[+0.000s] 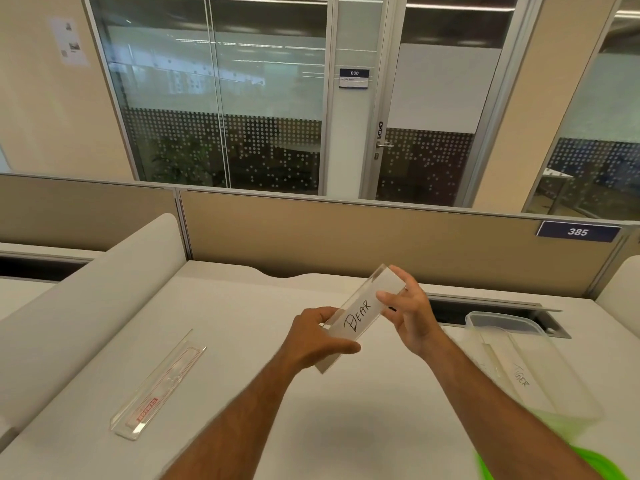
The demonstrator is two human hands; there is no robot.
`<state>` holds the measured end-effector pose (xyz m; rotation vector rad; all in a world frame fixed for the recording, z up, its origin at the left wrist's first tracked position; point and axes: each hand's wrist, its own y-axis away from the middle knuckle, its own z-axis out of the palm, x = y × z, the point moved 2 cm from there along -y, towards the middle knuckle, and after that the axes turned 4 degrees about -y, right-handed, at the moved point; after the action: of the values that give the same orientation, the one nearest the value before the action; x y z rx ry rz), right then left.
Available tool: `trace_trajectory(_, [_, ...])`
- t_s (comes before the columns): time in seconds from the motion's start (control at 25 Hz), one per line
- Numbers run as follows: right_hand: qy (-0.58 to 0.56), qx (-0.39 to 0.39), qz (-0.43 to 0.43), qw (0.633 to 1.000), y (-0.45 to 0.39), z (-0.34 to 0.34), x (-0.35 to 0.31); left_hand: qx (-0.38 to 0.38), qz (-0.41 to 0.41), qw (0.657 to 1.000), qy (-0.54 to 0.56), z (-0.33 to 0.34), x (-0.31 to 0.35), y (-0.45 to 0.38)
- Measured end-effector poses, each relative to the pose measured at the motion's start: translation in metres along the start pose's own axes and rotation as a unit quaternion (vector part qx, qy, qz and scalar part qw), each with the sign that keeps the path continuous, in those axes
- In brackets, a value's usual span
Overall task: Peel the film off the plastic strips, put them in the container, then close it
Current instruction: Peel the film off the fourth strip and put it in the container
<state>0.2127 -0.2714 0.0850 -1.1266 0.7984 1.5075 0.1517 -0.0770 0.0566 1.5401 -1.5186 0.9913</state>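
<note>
Both hands (363, 327) on "BEAR" strip (358, 317)

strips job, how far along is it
Looks done: one strip marked TIGER lies in the open container. In hand: the BEAR strip, left hand gripping its near end, right hand at the far end. Left: the strip on the desk, then closing; no lid visible.

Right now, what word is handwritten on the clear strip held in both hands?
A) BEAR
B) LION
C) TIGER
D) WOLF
A: the strip held between the left hand and right hand reads BEAR in black marker; the TIGER strip already lies in the container.
</note>
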Motion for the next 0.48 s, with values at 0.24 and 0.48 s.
trace_trajectory(0.24, [-0.043, 0.019, -0.009, 0.999, 0.006, -0.014, -0.004, 0.008, 0.004, 0.999, 0.054, -0.021, -0.002, -0.003])
trace_trajectory(0.48, [-0.032, 0.037, -0.011, 0.999, 0.015, -0.023, 0.001, 0.075, 0.02, 0.973, 0.217, -0.031, -0.009, -0.008])
